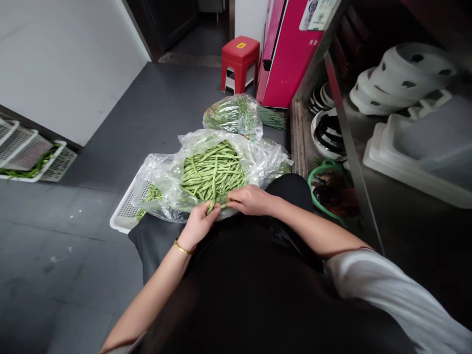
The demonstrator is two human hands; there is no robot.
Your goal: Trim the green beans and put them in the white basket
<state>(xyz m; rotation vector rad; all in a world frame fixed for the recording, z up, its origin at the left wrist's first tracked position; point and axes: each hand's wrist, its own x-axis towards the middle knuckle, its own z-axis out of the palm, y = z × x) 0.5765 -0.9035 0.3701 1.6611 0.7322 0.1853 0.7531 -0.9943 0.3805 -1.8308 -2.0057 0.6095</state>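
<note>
**Green beans handled at the near edge of an open bag**

While both hands meet at the near edge of the clear plastic bag, one green bean sits pinched between them. Left hand: fingers curled closed around the bean's lower end, gold bangle at the wrist. Right hand: fingers folded down, tips closed on the bean's other end, just beside the left.

Location: the bean lies at the near rim of the heap of green beans, which fills the opened bag. The bag rests partly on the person's lap and partly on a white slotted basket standing on the grey floor.

Handling, as judged: a single bean is light, slim, fairly stiff, likely to snap if bent hard. Best taken near an end with fingertips. The bag film looks thin, slippery and crinkly, poor to grip.

Surroundings: a second bag of greens beyond the first; red stool at the far side; pink cabinet beside it. White trays with a few beans at the left edge of the floor. Green basket and stacked dishes on metal shelving to the right.
</note>
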